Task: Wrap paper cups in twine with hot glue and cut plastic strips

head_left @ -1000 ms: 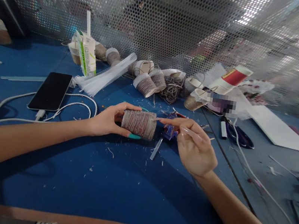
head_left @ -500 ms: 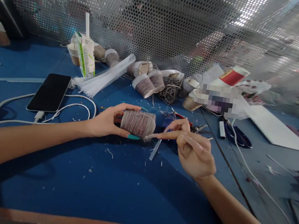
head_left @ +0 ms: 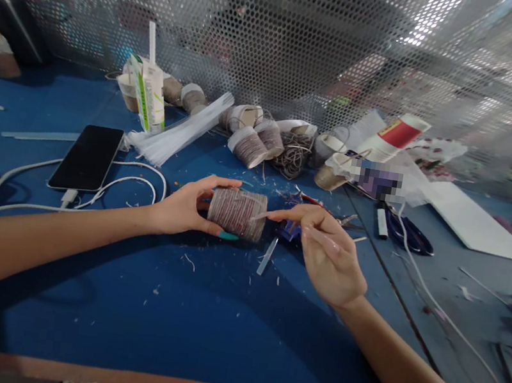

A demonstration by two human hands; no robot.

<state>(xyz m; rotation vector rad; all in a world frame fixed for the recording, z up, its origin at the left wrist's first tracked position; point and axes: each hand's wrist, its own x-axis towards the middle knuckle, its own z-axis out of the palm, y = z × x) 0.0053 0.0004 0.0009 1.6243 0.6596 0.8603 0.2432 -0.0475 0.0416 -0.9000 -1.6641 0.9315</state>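
- L hand (head_left: 180, 205): fingers round cord-wound cup (head_left: 237, 213), thumb on front-edge side.
- Cup: on its side, mid counter (head_left: 198, 312), betw. front & back edges.
- R hand (head_left: 331, 255): index out, nail at cup's R end; other fingers bent, can't tell if gripping anything.
- Clear strip (head_left: 267, 257): betw. cup & front edge.
- Other cups (head_left: 249, 146): nr back edge, w/ carton (head_left: 152, 101).

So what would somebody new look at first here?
Probably the left hand, with teal nails, gripping the cord-wrapped cup near the centre, while the right hand points at its right end. Next, perhaps the black phone on the blue table, off to the left.
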